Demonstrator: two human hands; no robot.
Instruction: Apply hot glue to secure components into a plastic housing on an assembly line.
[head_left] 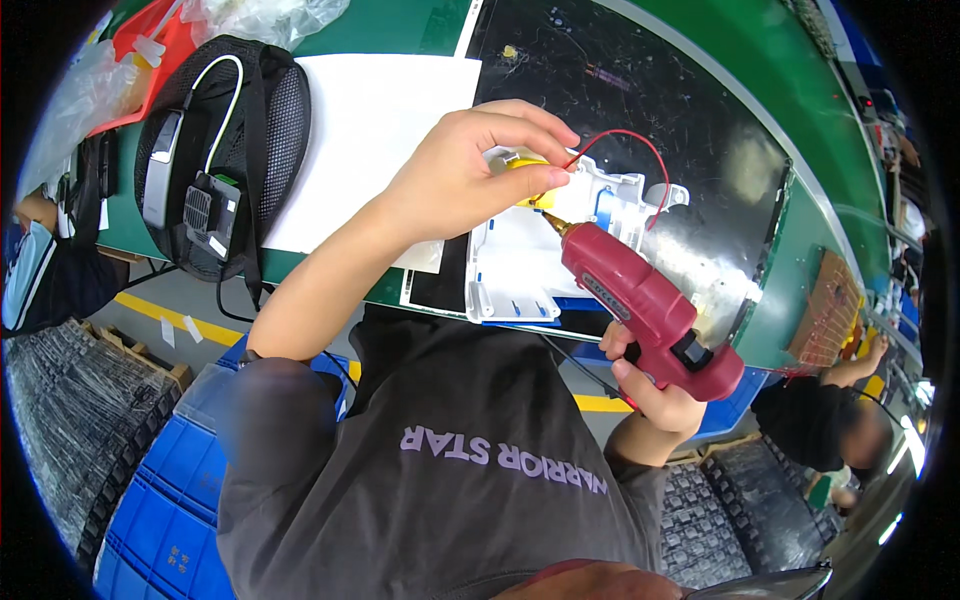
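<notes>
A dark red glue gun (640, 285) is held in my right hand (655, 390), whose fingers wrap round its handle. Its brass nozzle reaches a round yellow part (540, 201) inside a white plastic housing (505, 255). My left hand (480, 160) is over the housing's far left side, thumb and forefinger closed at one end of a thin red wire (660, 160). From there the wire arcs to the right above the housing. Part of the yellow piece is hidden under my left fingers. A blue piece (604, 205) is set in the housing's right part.
Beneath the housing is a black mat (690, 110) on a green table (400, 30). White paper (350, 110) and a black mesh bag (280, 120) with devices and cables are at left. Past it stands a red bin (125, 45). A brown board (828, 305) lies at right; other people sit both sides.
</notes>
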